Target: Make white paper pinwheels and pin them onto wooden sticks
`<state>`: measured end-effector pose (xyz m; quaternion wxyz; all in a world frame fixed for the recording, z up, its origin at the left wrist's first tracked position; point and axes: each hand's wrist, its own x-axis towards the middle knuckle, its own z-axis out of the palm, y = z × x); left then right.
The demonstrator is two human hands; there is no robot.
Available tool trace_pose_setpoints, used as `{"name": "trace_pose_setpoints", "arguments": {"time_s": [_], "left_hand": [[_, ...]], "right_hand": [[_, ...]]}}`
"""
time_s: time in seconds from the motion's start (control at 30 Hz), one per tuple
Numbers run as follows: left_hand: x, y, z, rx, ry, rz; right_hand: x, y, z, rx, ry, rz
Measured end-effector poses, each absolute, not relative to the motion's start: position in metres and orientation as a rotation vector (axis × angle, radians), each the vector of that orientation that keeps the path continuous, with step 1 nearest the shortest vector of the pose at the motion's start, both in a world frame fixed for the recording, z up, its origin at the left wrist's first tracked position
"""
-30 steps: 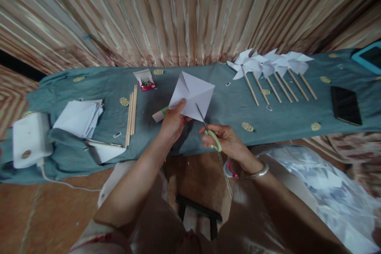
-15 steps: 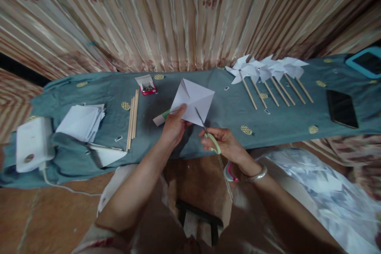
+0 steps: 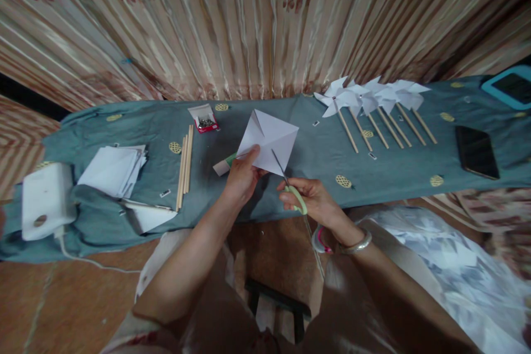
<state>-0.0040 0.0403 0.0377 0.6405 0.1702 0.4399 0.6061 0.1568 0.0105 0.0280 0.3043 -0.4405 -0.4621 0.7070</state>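
Teal cloth (image 3: 313,163), scissors (image 3: 299,197) (unmoved) over white paper (image 3: 274,136)

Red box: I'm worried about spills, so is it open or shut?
Open: the flap of the red box stands raised, showing shiny pieces inside.

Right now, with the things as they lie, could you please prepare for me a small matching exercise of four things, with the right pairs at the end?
1. scissors
2. red box
3. black phone
4. paper square

A. lying to the right of the pinwheels
B. in the fingers of the left hand
C. in the fingers of the right hand
D. open, with small metal pieces inside

Pairs: 1-C, 2-D, 3-A, 4-B
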Motion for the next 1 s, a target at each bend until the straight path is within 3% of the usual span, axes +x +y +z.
{"name": "trace_pose_setpoints", "arguments": {"time_s": [1.0], "left_hand": [[-0.0030,0.0394,0.0384,0.354,1.022,1.362]], "right_hand": [[0.1555,0.0109,0.0296,-1.181,-1.244,1.848]]}}
